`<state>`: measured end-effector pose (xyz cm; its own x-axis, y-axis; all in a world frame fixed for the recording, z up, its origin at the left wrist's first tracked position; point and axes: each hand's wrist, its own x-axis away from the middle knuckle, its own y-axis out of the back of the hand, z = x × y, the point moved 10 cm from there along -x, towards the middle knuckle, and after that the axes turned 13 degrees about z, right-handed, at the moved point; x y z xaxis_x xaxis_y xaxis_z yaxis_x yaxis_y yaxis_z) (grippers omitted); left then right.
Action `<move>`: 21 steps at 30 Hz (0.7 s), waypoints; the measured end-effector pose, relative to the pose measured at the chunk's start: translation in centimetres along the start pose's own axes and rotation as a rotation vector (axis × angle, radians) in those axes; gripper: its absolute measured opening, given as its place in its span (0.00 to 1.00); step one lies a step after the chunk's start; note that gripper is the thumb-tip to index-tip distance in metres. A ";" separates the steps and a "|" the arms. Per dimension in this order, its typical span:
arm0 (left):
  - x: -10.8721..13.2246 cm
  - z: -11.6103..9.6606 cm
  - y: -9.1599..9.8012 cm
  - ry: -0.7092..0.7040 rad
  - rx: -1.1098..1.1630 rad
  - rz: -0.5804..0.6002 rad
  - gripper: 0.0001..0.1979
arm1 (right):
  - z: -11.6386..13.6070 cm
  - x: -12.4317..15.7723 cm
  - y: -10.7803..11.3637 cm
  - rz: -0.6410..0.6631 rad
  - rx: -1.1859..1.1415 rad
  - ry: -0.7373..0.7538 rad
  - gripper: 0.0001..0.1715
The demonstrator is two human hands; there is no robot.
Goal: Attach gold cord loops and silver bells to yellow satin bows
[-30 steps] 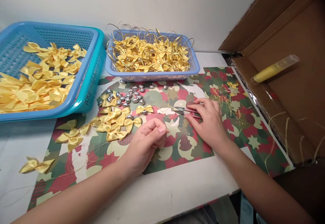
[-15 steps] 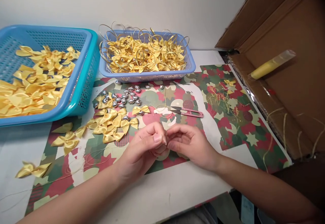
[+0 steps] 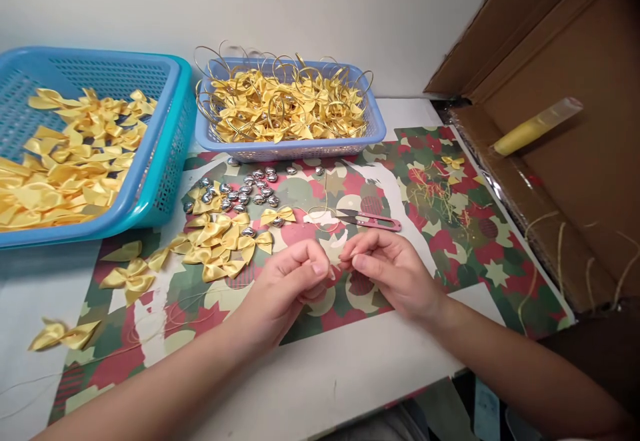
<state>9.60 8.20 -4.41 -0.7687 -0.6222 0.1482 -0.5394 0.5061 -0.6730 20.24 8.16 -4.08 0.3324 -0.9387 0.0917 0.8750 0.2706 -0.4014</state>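
The left hand (image 3: pixel 287 281) is closed, with the thumb pressed on the bent forefinger, as one pinches something very fine; what it has hold of, I cannot tell. The right hand (image 3: pixel 395 271) faces it, near but apart, half closed with thumb and fingertips close together; whether a thread is between them, I cannot tell. Both are above the patterned paper (image 3: pixel 340 311) on the bench (image 3: pixel 350 367).

The small scissors (image 3: pixel 373 221) lie untouched just beyond the right hand, perhaps to be quickly within its reach. A thin gold cord (image 3: pixel 325 230) lies in a loop beside their blades, near a yellow bow (image 3: pixel 285 213) with a silver bell (image 3: pixel 278 222). Loose bows (image 3: pixel 220 241) and bells (image 3: pixel 245 189) are gathered beyond the left hand, probably for easy picking. Thread scraps (image 3: pixel 437 191) lie well apart at the right, which seems to keep the middle free.
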 end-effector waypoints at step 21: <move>0.8 -0.1 -0.2 0.087 -0.438 -0.098 0.16 | 5.8 2.4 -1.8 -0.116 0.608 0.402 0.11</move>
<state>9.10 7.67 -4.06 -0.7225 -0.6367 0.2693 -0.6913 0.6636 -0.2858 21.46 6.63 2.15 0.1737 -0.9425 -0.2855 0.9760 0.1260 0.1777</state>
